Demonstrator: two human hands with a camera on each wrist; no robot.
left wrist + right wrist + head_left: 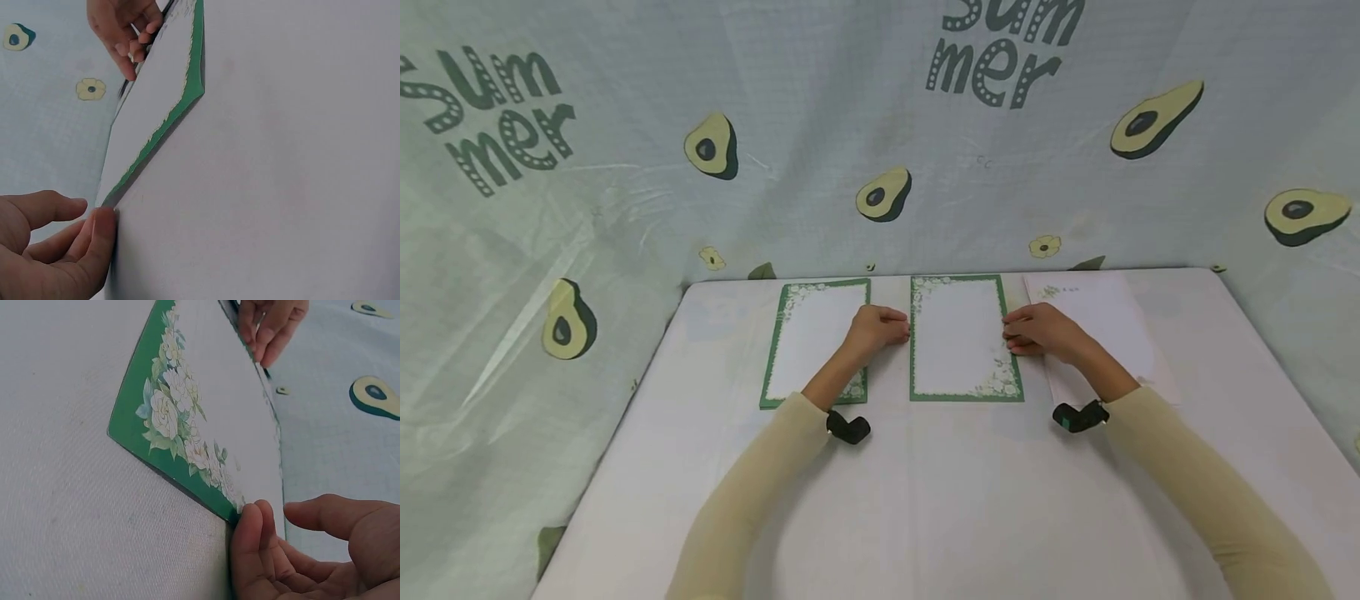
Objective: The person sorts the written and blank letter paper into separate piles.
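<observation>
A sheet of paper (958,342) with a green border and white flowers at its corners lies upright in the middle of the table in the head view. My left hand (877,328) touches its left edge with the fingertips, and my right hand (1043,330) touches its right edge. In the left wrist view, the left thumb stands apart from the fingers (103,228) at the sheet's edge. Likewise, the right wrist view has the fingers (249,534) against the green border, thumb apart. Whether the sheet is single or stacked, I cannot tell.
Left of it lies a similar green-bordered stack (812,342), partly under my left forearm. A pale pinkish sheet (1093,312) with a small green print lies to the right, partly behind my right hand. Behind the white table (925,500) hangs an avocado-patterned cloth (805,125).
</observation>
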